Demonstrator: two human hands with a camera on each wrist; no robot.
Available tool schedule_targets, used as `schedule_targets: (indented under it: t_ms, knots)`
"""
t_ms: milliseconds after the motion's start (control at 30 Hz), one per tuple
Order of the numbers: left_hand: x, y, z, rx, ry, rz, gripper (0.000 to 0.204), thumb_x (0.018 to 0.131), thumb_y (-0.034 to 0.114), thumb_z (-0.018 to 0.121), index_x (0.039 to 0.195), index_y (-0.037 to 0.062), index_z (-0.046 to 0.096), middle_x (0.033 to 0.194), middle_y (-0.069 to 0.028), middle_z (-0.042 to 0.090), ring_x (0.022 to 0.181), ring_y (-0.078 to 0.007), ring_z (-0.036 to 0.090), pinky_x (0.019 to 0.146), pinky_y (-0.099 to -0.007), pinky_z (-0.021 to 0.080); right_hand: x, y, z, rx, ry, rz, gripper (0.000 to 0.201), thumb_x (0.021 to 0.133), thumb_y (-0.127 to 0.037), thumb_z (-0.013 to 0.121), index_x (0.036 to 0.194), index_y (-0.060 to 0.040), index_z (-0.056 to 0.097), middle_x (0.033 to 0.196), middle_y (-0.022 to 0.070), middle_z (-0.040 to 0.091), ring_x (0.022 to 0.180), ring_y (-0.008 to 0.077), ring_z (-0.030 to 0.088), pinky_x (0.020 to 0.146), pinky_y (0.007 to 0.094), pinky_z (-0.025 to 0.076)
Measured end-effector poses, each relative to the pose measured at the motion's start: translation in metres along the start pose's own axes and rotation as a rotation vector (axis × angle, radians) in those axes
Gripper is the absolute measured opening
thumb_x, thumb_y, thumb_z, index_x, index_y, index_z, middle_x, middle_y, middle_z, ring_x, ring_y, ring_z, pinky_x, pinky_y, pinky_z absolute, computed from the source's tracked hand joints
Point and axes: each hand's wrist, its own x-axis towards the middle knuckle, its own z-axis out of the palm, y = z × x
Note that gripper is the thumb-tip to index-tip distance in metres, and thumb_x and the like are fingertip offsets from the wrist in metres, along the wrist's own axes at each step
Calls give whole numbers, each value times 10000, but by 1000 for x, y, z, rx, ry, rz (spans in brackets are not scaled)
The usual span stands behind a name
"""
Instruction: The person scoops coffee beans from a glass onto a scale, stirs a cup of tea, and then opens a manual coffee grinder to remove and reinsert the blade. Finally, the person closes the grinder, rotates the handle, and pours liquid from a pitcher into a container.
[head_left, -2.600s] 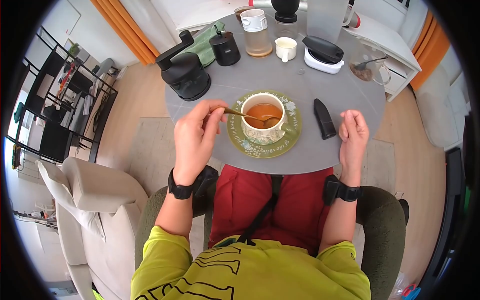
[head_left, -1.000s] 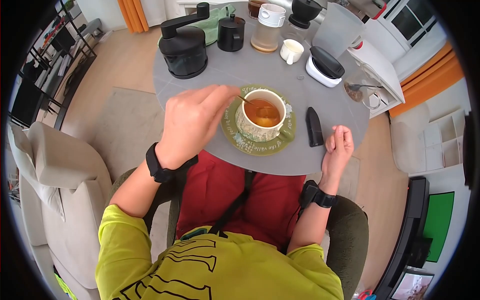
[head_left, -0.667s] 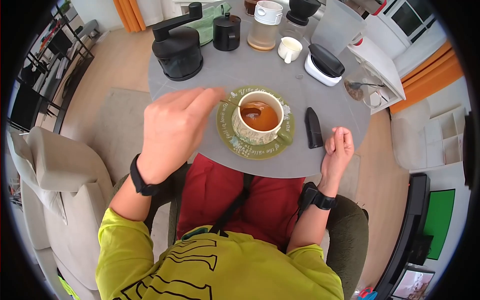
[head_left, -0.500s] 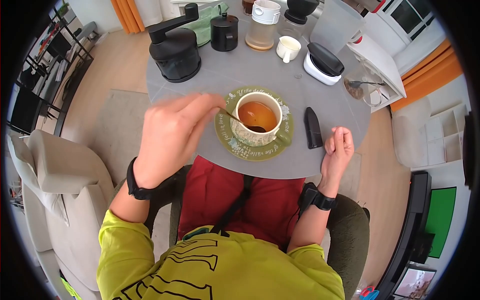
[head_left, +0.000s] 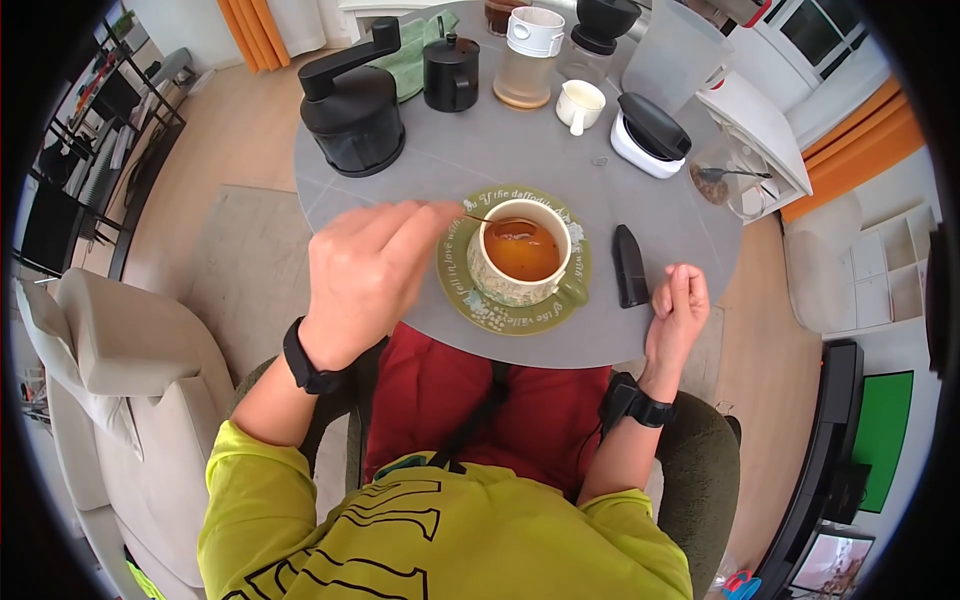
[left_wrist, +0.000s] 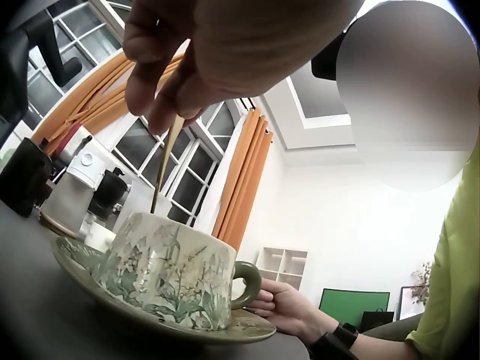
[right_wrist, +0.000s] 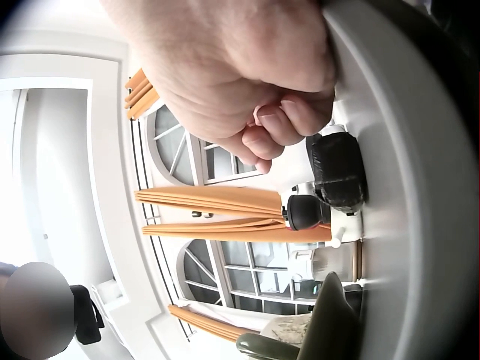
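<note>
My left hand (head_left: pixel 370 265) pinches the thin handle of a gold spoon (left_wrist: pixel 165 165) between thumb and fingertips. The spoon slants down into a cream, flower-patterned cup (head_left: pixel 508 290), its bowl dipping into the amber tea (head_left: pixel 525 255). A green handle is on the cup's right side. The cup stands upright on a green saucer (head_left: pixel 455 285) with white lettering around its rim. At the table's right edge rests my right hand (head_left: pixel 680 305), its fingers loosely curled and holding nothing. Close to it lies a slim black object (head_left: pixel 629 265).
Along the back of the grey table (head_left: pixel 420 190) stand a black crank grinder (head_left: pixel 352 125), a black pot (head_left: pixel 451 75), a clear jar with a white top (head_left: pixel 525 75), a small cream pitcher (head_left: pixel 580 105) and a white-and-black device (head_left: pixel 650 135). A glass mug (head_left: pixel 725 180) holds a spoon.
The left hand has carried the spoon round inside the cup, its bowl passing from the near side to the far side. The head view has shifted; the right hand stays at the edge.
</note>
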Motion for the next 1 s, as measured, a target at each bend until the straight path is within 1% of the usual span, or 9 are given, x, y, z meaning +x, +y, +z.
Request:
schedule_targets:
  t_ms: [267,400,500,533,600,700,800,933,1000]
  knots:
    - [6,1,-23,-135,-123,-128,131,798,-23,620,911,36,646,724,-84,630,616,-220,610,550,-291,460,-1,-4,4,-10,24,8,149,959,-160,560,894,-26,573,660,-39,474,506,22,331,468,198,227]
    - [0,-2,-8,-331,-144,-203,108,833,-25,604,918,30,644,725,-74,636,617,-183,617,559,-261,462,-1,-4,4,-21,2,10,157,961,-166,560,890,-26,574,625,-49,430,505,21,324,471,195,227]
    - [-3,1,2,-312,-149,-294,105,838,-23,606,923,26,643,739,-76,646,618,-179,621,559,-255,464,-1,-5,4,-47,2,9,167,968,-179,546,892,-32,569,598,-55,395,503,22,313,469,197,219]
    - [-4,1,5,-313,-150,-291,105,838,-23,606,923,26,643,739,-76,646,618,-179,621,559,-255,464,-1,-4,4,-65,-4,8,174,975,-190,532,897,-38,565,582,-57,374,502,24,304,467,200,213]
    - [-4,0,10,-221,-34,-182,64,838,58,623,897,80,633,719,-78,629,628,-266,615,550,-341,470,-1,-4,4,-63,-5,5,174,975,-191,533,896,-38,565,582,-57,374,502,24,304,465,199,211]
    - [-2,1,7,-92,1,-53,129,797,-17,631,911,40,648,715,-76,631,595,-220,603,535,-296,457,-1,-4,4,-50,-3,7,177,967,-186,549,887,-30,570,588,-57,387,502,22,305,468,196,216]
    - [1,1,-1,24,-14,6,160,765,-21,638,907,52,651,687,-69,608,584,-238,580,524,-315,445,-1,-5,5,-44,-1,10,179,960,-181,564,878,-22,574,597,-58,398,504,20,305,473,194,222]
    - [6,3,-15,63,-27,26,169,749,-26,640,896,56,652,675,-65,596,582,-234,570,520,-317,437,-2,-7,9,-62,31,8,181,960,-181,560,874,-22,570,602,-59,391,509,21,297,473,195,221]
    - [7,6,-21,37,-81,-47,107,775,40,652,869,89,637,699,-50,596,615,-231,568,527,-334,439,-2,-6,8,-58,26,9,181,961,-180,558,872,-22,569,604,-58,388,510,20,295,474,195,220]
